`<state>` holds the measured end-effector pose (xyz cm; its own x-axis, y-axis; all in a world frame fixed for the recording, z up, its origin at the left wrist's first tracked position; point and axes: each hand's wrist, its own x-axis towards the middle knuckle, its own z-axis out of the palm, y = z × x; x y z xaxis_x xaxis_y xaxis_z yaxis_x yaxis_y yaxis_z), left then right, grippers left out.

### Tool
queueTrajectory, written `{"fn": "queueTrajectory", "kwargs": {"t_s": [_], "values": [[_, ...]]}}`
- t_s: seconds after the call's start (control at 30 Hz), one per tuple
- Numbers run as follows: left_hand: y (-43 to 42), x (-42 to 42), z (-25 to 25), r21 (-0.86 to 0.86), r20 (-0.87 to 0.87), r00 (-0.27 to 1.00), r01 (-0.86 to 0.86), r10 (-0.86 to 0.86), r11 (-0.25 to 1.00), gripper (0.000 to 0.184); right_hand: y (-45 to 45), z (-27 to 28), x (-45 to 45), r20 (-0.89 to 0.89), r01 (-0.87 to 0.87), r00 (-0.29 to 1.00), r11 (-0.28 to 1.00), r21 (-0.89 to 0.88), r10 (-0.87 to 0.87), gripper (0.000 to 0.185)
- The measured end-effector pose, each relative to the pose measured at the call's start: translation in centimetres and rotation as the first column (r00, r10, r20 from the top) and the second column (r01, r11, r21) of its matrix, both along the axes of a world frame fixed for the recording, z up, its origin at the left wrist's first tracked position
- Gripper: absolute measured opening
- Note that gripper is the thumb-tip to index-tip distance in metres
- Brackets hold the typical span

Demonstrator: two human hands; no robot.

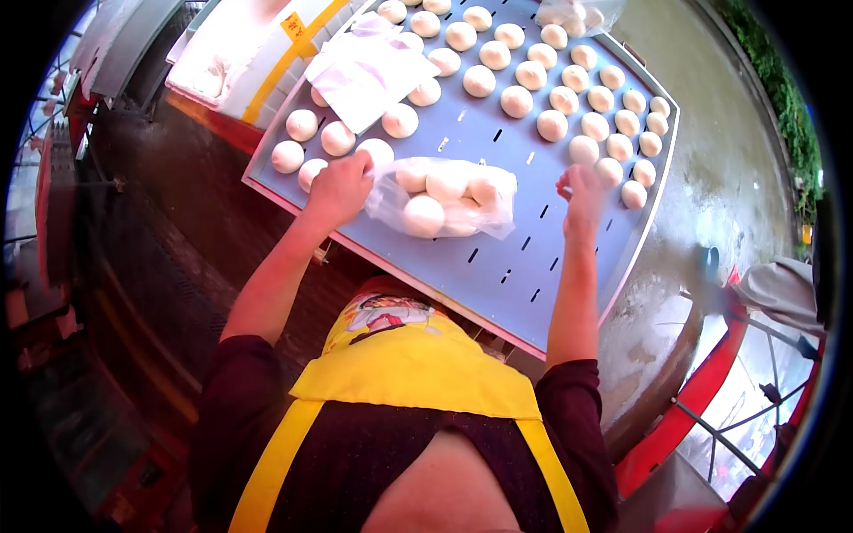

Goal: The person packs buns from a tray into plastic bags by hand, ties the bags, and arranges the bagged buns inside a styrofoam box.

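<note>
My left hand point(342, 189) is closed on the gathered left end of a clear plastic bag point(499, 191). Several round white buns point(423, 216) lie inside that bag, which rests on the blue slotted tray point(498, 275). To the right, my right hand point(583, 200) hovers just below a loose bun point(584, 149), its fingers bent and partly blurred. Whether they touch the bun, I cannot tell. Loose buns point(551, 125) stand in rows over the tray's far and right parts, and a few larger ones point(338, 139) sit beyond my left hand.
A stack of thin white bags or sheets point(364, 75) covers part of the tray's far left. Another bag with buns point(577, 16) lies at the far edge. A white box with yellow tape point(293, 53) stands at the left. Wet ground point(711, 160) stretches to the right.
</note>
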<state>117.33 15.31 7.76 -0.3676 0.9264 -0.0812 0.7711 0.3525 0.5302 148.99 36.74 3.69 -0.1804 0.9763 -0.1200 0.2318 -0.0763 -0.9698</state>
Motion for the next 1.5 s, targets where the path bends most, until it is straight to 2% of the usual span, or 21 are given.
{"fn": "queueTrajectory", "kwargs": {"t_s": [0.03,0.13,0.17,0.23,0.33,0.4,0.43,0.63,0.77,0.83,0.9,1.0,1.07,1.17,1.2,1.27,1.3,1.37,1.4,1.47,1.5], "values": [[0.4,-0.1,0.3,0.115,0.268,0.964,-0.024,-0.007,0.993,0.013,-1.2,2.5,-0.4,-0.084,0.025,0.996,0.998,-0.065,-0.030,0.027],[1.5,1.1,-2.2,0.189,0.684,0.728,-0.117,-0.046,0.975,0.010,-3.6,-0.3,-0.7,0.548,-0.274,0.806,0.962,0.012,0.223,0.045],[1.5,1.7,-1.4,0.066,0.807,0.590,-0.134,0.026,0.989,0.009,-5.6,-1.2,-1.2,0.661,-0.318,0.696,0.946,-0.068,0.281,0.057],[1.2,2.5,0.4,0.017,0.849,0.525,-0.132,0.055,0.991,0.018,-9.2,-3.3,-2.3,0.799,-0.367,0.521,0.924,-0.110,0.302,0.057],[0.5,2.2,1.9,0.096,0.872,0.489,-0.164,-0.004,0.982,0.035,-7.9,-8.1,-0.2,0.746,-0.311,0.585,0.938,-0.154,0.317,0.035],[0.3,2.2,2.8,0.174,0.876,0.478,-0.192,-0.063,0.966,0.044,-6.3,-3.7,0.3,0.189,-0.188,0.956,0.964,-0.189,0.224,0.022],[0.3,2.8,3.3,0.198,0.881,0.467,-0.202,-0.083,0.959,0.047,-5.8,-0.3,0.2,-0.129,-0.136,0.986,0.962,-0.236,0.108,0.017],[-0.1,4.5,3.2,0.223,0.886,0.433,-0.077,-0.169,0.972,0.052,-6.8,2.1,-2.2,-0.500,-0.185,0.865,0.906,-0.381,-0.033,0.006],[-0.2,5.1,1.1,0.346,0.849,0.443,-0.056,-0.287,0.937,0.053,-8.1,1.5,-3.7,-0.661,-0.356,0.750,0.860,-0.366,0.030,0.010],[0.5,6.7,2.1,0.423,0.680,0.640,0.054,-0.356,0.905,0.053,-9.8,2.6,-6.0,-0.655,-0.470,0.732,0.834,-0.288,0.186,0.032],[1.2,7.8,2.0,0.461,0.454,0.789,0.189,-0.414,0.867,0.056,-10.6,3.3,-7.7,-0.591,-0.601,0.701,0.776,-0.190,0.399,0.051],[2.9,8.4,2.6,0.453,0.100,0.868,0.395,-0.486,0.799,0.063,-11.1,-1.5,-8.9,-0.163,-0.465,0.884,0.858,-0.217,0.438,0.022],[4.4,7.8,2.1,0.401,0.023,0.847,0.479,-0.531,0.781,0.063,-11.0,0.9,-8.7,-0.227,-0.413,0.905,0.869,-0.274,0.359,0.009],[5.1,5.3,0.3,0.533,0.545,0.675,0.180,-0.498,0.827,0.072,-11.6,1.5,-6.8,-0.276,-0.431,0.893,0.850,-0.304,0.354,0.012],[5.2,5.0,-1.6,0.465,0.366,0.746,0.371,-0.556,0.804,0.072,-11.7,1.3,-6.5,-0.301,-0.450,0.881,0.843,-0.295,0.366,0.013],[5.4,5.5,-6.5,0.282,0.087,0.684,0.680,-0.724,0.677,0.063,-11.8,0.7,-6.3,-0.286,-0.489,0.861,0.838,-0.241,0.420,0.014],[5.6,5.7,-8.2,0.329,0.115,0.652,0.687,-0.749,0.648,0.045,-11.6,0.2,-6.3,-0.238,-0.478,0.871,0.854,-0.205,0.430,0.012],[5.0,6.3,-10.1,0.445,0.444,0.650,0.437,-0.617,0.782,0.029,-11.4,-0.2,-6.3,-0.146,-0.462,0.885,0.876,-0.140,0.443,0.012],[5.3,6.6,-11.1,0.466,0.595,0.590,0.299,-0.545,0.833,0.023,-10.8,0.2,-6.2,0.058,-0.457,0.888,0.890,-0.003,0.456,0.013],[5.5,6.2,-14.1,0.251,0.967,0.025,-0.250,-0.252,0.935,0.017,-10.4,3.7,-6.3,0.447,-0.501,0.817,0.831,0.242,0.363,0.019],[5.9,5.7,-16.7,0.231,0.971,0.110,-0.192,-0.213,0.954,0.017,-10.4,4.6,-6.1,0.640,-0.715,0.622,0.661,0.229,0.451,0.027]]}}
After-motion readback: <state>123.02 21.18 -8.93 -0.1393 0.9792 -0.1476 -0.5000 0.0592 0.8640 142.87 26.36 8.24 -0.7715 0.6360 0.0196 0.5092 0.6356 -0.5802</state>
